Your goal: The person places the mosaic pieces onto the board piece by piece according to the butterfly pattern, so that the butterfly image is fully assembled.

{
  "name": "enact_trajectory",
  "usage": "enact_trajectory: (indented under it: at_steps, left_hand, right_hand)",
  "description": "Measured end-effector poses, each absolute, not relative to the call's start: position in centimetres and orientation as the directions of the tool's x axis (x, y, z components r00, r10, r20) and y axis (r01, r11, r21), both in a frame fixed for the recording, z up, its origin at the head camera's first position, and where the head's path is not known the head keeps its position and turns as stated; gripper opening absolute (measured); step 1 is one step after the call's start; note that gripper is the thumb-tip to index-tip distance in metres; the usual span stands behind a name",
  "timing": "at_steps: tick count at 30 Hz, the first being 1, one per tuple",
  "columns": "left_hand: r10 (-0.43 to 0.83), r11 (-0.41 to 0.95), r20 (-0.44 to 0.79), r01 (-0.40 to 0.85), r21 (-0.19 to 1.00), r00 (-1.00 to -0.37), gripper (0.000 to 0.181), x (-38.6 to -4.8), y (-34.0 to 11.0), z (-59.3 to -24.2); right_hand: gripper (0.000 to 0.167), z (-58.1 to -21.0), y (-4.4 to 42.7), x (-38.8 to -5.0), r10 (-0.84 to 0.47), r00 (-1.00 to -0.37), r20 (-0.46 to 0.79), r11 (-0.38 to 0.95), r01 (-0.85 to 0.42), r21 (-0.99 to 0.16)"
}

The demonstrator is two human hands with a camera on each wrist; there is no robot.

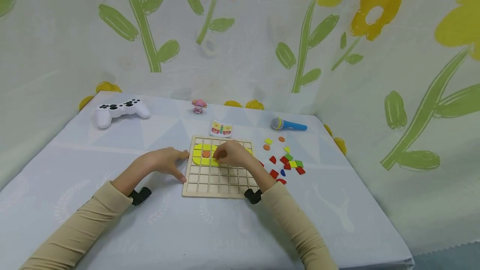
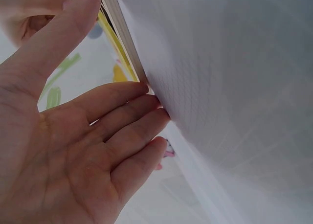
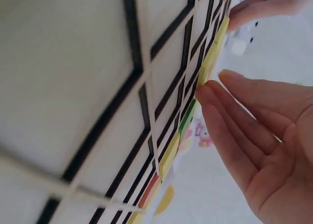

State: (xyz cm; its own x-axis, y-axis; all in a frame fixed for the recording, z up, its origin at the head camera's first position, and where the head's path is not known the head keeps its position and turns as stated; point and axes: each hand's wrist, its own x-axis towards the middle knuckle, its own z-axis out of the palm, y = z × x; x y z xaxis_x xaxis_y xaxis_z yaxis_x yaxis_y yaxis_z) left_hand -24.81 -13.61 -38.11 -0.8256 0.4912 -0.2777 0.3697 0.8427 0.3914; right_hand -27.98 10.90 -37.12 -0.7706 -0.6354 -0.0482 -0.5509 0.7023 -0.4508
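Note:
A light wooden grid board (image 1: 208,180) lies on the table, with yellow tiles (image 1: 197,160) and an orange round tile (image 1: 206,153) set into its upper rows. My left hand (image 1: 163,162) is at the board's left side, thumb and fingertips against its edge; the left wrist view shows the fingers (image 2: 129,128) nearly straight. Over the upper middle of the board, my right hand (image 1: 235,153) touches the tiles with its fingertips. In the right wrist view a green tile (image 3: 186,120) shows beside those fingertips, and the thumb stands apart from them with nothing visible between.
Loose coloured tiles (image 1: 274,174) lie scattered right of the board. Behind it stands a small patterned card (image 1: 221,129). Farther back are a white game controller (image 1: 121,111), a pink figurine (image 1: 198,106) and a blue toy microphone (image 1: 294,126).

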Motion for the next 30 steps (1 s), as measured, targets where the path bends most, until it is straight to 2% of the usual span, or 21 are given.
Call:
enact_trajectory:
  at_steps: [4,9,18,30]
  left_hand:
    - [0.491,0.842,-0.277,0.368,0.394,-0.826,0.094,-24.8,-13.6,-38.1]
    - [0.493,0.841,-0.278,0.37,0.395,-0.824,0.094,-24.8,-13.7,-38.1]
    - [0.497,0.839,-0.276,0.375,0.395,-0.823,0.094,-24.7,-13.7,-38.0]
    - [0.495,0.841,-0.284,0.371,0.393,-0.821,0.094,-24.8,-13.6,-38.0]
  right_hand:
    - [0.015,-36.8,12.0,-27.7,-0.627,-0.779,-0.034,0.695,-0.539,-0.476]
    - [0.021,-36.3,14.7,-27.5,-0.56,-0.828,-0.012,0.731,-0.487,-0.478]
    - [0.021,-36.0,21.6,-27.9,-0.469,-0.882,0.041,0.795,-0.442,-0.415]
    - [0.02,-36.6,28.9,-29.1,-0.288,-0.957,-0.043,0.889,-0.25,-0.385]
